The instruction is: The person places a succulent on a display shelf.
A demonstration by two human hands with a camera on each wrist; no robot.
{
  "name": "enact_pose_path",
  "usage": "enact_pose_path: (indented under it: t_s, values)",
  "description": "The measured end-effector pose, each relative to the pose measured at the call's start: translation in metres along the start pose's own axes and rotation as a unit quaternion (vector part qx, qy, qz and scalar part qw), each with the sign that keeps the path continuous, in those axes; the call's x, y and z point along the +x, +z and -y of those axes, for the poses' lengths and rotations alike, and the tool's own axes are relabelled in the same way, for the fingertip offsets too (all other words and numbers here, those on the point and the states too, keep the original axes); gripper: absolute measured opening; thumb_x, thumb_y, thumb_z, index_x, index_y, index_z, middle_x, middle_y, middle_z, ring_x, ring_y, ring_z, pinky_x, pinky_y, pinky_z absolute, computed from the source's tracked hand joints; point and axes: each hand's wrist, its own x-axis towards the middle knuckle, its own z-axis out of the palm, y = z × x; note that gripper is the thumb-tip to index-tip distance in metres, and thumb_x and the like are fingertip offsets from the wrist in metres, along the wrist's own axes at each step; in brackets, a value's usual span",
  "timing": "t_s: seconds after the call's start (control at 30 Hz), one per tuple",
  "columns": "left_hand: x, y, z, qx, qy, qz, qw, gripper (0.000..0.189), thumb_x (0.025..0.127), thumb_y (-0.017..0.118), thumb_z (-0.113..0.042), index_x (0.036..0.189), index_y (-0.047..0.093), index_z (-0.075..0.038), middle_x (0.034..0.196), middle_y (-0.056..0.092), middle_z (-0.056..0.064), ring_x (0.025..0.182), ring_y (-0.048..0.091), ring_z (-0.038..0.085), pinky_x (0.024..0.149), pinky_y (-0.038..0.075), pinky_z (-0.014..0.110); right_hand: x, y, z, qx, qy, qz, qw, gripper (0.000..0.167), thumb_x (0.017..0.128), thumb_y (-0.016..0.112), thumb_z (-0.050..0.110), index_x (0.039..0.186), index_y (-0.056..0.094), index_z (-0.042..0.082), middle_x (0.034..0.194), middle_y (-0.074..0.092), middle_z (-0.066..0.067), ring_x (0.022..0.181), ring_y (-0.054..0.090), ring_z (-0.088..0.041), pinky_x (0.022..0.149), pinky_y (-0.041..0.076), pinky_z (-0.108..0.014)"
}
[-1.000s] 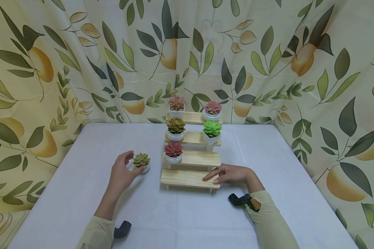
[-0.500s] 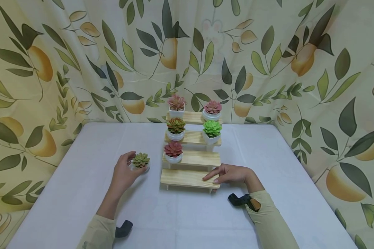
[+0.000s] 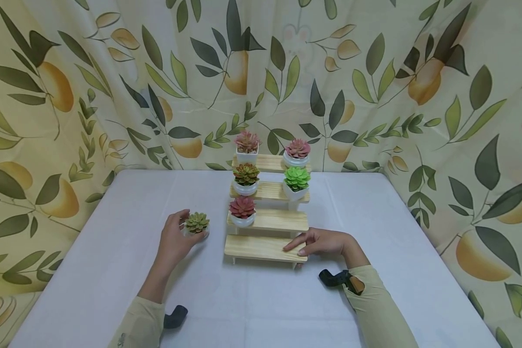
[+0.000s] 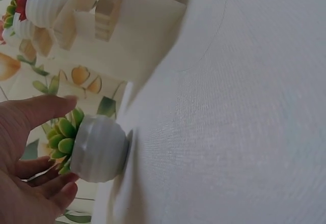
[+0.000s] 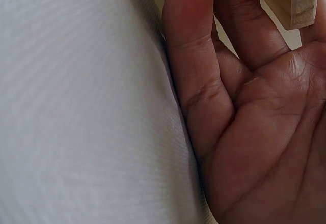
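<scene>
In the head view my left hand (image 3: pixel 175 241) has its thumb and fingers curled round a small green succulent (image 3: pixel 197 223) in a white pot (image 4: pixel 99 148). That pot stands upright on the tablecloth, left of a tiered wooden plant stand (image 3: pixel 261 248). The left wrist view shows the thumb by one side of the leaves and the fingers by the other; how firmly they touch is unclear. My right hand (image 3: pixel 328 246) holds the right end of the lowest tier, thumb and index finger on top, other fingers below the board (image 5: pixel 298 2).
Several potted succulents stand on the upper tiers, among them a dark red one (image 3: pixel 242 208), a bright green one (image 3: pixel 297 180) and a pink one (image 3: pixel 297 149). A white cloth (image 3: pixel 261 309) covers the table. Behind it hangs a leaf-and-fruit patterned curtain (image 3: pixel 156 82).
My left hand has shifted slightly to the right and closer round the green succulent. The pot stays in about the same place. My right hand keeps its position on the stand.
</scene>
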Motion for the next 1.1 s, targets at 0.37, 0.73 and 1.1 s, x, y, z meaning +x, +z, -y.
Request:
enact_pose_path:
  t_s: [0.37, 0.73, 1.1]
  values:
    - [0.0025, 0.0034, 0.0046, -0.009, -0.037, 0.019, 0.9991, 0.086, 0.085, 0.087, -0.013, 0.153, 0.036, 0.006, 0.146, 0.044, 0.029, 0.136, 0.043, 0.047, 0.113, 0.038, 0.054, -0.001, -0.001, -0.0023, -0.005, 0.001, -0.002, 1.0, 0.034, 0.105, 0.061, 0.012, 0.137, 0.067, 0.003, 0.142, 0.061, -0.01, 0.126, 0.052, -0.015, 0.104, 0.043, -0.028]
    - [0.0054, 0.0064, 0.0067, -0.015, -0.047, 0.028, 0.9984, 0.086, 0.086, 0.085, -0.013, 0.154, 0.035, 0.004, 0.149, 0.042, 0.03, 0.138, 0.041, 0.047, 0.114, 0.035, 0.058, -0.0011, -0.0007, -0.0006, 0.003, 0.001, -0.002, 1.0, 0.035, 0.105, 0.062, 0.013, 0.137, 0.066, 0.001, 0.143, 0.061, -0.011, 0.129, 0.052, -0.016, 0.106, 0.043, -0.028]
    - [0.0064, 0.0072, 0.0096, -0.007, -0.065, 0.035, 0.9973, 0.086, 0.085, 0.085, -0.013, 0.154, 0.036, 0.003, 0.15, 0.042, 0.031, 0.14, 0.039, 0.047, 0.116, 0.032, 0.06, -0.0009, 0.0, 0.0007, 0.001, -0.006, 0.001, 1.0, 0.035, 0.105, 0.062, 0.013, 0.137, 0.066, 0.001, 0.142, 0.062, -0.01, 0.132, 0.052, -0.018, 0.107, 0.042, -0.028]
